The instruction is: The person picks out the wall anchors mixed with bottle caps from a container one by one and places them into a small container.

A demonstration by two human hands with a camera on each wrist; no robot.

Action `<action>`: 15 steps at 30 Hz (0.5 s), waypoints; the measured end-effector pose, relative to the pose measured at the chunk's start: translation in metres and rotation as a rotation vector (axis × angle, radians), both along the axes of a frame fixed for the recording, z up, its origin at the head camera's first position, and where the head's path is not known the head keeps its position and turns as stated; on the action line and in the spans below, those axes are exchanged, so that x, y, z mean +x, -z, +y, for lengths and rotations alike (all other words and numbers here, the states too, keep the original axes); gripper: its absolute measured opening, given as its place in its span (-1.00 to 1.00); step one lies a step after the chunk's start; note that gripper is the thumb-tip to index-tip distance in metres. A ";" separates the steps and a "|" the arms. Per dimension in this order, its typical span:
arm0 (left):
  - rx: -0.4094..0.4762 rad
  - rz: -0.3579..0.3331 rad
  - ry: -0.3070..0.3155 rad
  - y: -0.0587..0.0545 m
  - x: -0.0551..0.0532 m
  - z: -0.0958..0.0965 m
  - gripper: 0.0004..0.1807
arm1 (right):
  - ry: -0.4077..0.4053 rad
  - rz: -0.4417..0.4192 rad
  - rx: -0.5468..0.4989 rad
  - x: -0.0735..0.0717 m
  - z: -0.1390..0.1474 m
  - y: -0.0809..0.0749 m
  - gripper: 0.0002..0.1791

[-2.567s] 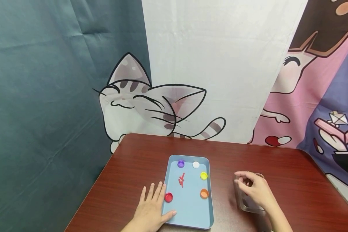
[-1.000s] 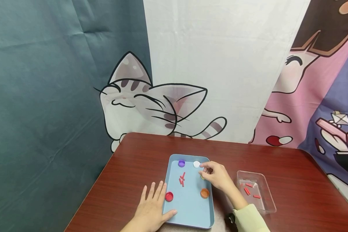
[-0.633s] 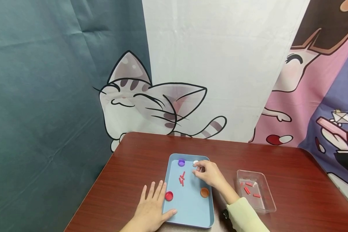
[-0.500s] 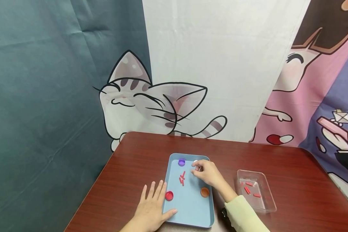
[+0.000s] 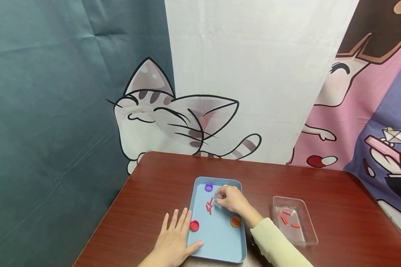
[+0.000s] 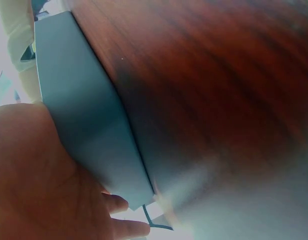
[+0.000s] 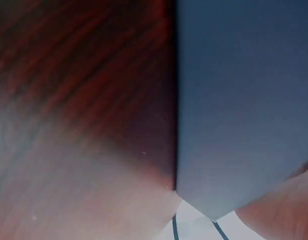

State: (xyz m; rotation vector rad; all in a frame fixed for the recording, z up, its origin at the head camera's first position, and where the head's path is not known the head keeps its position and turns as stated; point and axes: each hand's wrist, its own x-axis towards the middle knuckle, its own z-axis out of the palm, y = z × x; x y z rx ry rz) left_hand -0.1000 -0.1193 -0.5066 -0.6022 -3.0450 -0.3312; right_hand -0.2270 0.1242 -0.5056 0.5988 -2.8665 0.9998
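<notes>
A light blue tray (image 5: 217, 244) lies on the table, with several small red sticks (image 5: 209, 208) loosely grouped inside it. Just right of those sticks, my right hand (image 5: 234, 201) hovers over the tray, thumb and index finger bent and a gap between their tips. No object shows between them. My left hand (image 5: 173, 237) lies with fingers spread along the tray's left edge, its thumb over the rim; the left wrist view shows the palm (image 6: 44, 175) against the tray's side wall (image 6: 89, 100).
Inside the tray are a purple cap (image 5: 208, 187), a red cap (image 5: 194, 226), an orange cap (image 5: 235, 222) and a mostly hidden white cap. The right hand covers the yellow cap. A clear plastic box (image 5: 310, 222) holding several red sticks stands to the right on the brown table (image 5: 147, 193).
My right hand has moved left from over the clear box to the tray, ending near the red sticks and hiding the yellow cap. My left hand has stayed in place.
</notes>
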 end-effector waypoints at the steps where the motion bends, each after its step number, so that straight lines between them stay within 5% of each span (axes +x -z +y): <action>1: 0.000 0.002 0.000 0.000 0.000 0.000 0.11 | -0.005 0.004 0.013 -0.001 -0.001 0.001 -0.84; 15: -0.009 -0.003 0.004 0.000 -0.001 0.000 0.10 | -0.039 0.012 0.135 -0.006 -0.009 0.009 -0.84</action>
